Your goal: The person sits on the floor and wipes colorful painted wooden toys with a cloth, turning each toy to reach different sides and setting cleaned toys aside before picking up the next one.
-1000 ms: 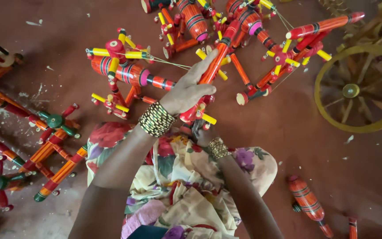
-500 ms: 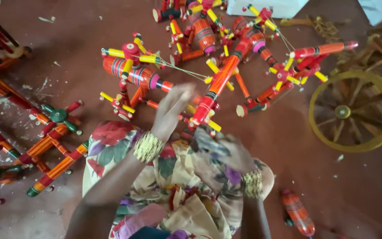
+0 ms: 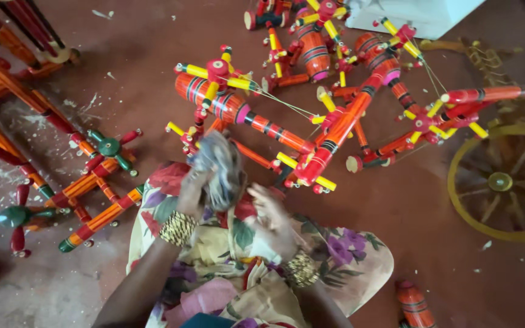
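At the bottom centre of the frame lies the person's lap, covered in a cream cloth with red, purple and green flowers (image 3: 341,261). Both forearms rise from the lower edge, each with a band of golden bangles at the wrist. The left hand (image 3: 192,191), just left of centre, has its grip closed around a crumpled grey rag (image 3: 219,167), which is blurred and sticks up above the fingers. The right hand (image 3: 271,212) sits just beside it, lower and to the right, fingers loosely spread and touching the lower edge of the rag; whether it pinches the rag I cannot tell.

At the lower right, on the red-brown floor (image 3: 396,200), a small orange-and-red striped wooden barrel piece (image 3: 414,304) lies alone. At the left of the frame, orange wooden frames with green four-armed spinners (image 3: 109,147) rest on the floor among pale dust.

Just above the hands, at the centre, stands a long orange-red painted wooden toy with a striped barrel body and yellow pegs (image 3: 238,109), a thin string running from it to the right. More painted toys of the same kind (image 3: 360,103) are heaped toward the upper right. At the right edge lies a yellow-rimmed wooden spoked wheel (image 3: 502,182). In the upper right corner is a white box (image 3: 420,15).
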Motion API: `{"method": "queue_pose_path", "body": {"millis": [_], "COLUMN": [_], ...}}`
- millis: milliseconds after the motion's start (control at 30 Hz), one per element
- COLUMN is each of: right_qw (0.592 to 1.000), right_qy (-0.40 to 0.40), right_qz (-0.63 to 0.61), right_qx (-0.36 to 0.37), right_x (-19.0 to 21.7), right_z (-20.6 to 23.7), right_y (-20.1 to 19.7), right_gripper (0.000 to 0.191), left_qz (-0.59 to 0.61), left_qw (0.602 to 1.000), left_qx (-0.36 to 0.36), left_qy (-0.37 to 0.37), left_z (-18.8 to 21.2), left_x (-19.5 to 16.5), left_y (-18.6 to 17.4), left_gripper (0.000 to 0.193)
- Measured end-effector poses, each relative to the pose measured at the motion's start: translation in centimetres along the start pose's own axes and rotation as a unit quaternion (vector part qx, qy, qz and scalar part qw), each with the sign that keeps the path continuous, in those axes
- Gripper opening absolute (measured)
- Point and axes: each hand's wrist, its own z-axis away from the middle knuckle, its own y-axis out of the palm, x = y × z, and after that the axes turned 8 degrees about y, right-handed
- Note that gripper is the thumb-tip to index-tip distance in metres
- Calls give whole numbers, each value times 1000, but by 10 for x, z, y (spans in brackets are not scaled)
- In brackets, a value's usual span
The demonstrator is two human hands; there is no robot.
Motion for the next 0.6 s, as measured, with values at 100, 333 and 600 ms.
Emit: {"method": "queue_pose_path", "body": {"millis": [100,333,600], "right_qw": [948,967,926], "right_qy": [177,11,31], "right_qz": [-167,66,320], "right_qx": [-206,-245,-199], "right_x": [-20,-35,-123], "right_z": [2,-53,-106], "right_y": [-19,-59,-73], "right_gripper": [48,40,37], "left_qz": [-162,-696,-834], "left_qw": [981,573,402], "left_qx": [-42,163,361], "left_qy": [99,401,112], "left_z": [-33,-99,-141], "left_x": [11,99,103], "left_y": [-17,32,73], "left_gripper": [47,43,59]}}
